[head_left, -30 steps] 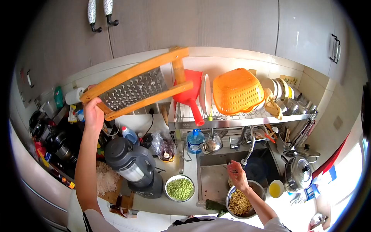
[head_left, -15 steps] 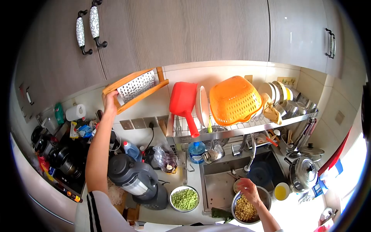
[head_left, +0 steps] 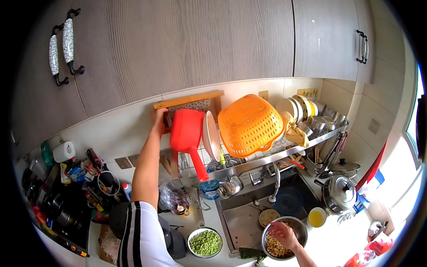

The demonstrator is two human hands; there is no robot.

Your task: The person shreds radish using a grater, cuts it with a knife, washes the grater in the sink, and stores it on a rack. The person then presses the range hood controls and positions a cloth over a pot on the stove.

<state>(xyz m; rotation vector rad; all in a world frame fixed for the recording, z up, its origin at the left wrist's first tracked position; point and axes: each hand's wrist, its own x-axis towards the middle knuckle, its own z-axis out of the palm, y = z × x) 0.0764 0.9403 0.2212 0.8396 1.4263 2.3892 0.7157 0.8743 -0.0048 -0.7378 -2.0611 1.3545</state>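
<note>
A wooden-framed metal grater stands against the wall behind the red ladle on the dish rack. My left hand is closed on the left end of its frame, with the fingers partly hidden. Beside the ladle are a pale round board and an orange basket. My right hand hovers, fingers loosely spread, over a metal bowl of yellowish pieces, with nothing visible in it.
A bowl of chopped green pieces is left of the sink. A faucet rises behind the sink. The lidded pot and yellow cup are at right. Cabinets overhang the rack.
My left hand has carried the grater rightward, from in front of the wall to behind the red ladle. The view has shifted, and my right hand stays over the metal bowl.
</note>
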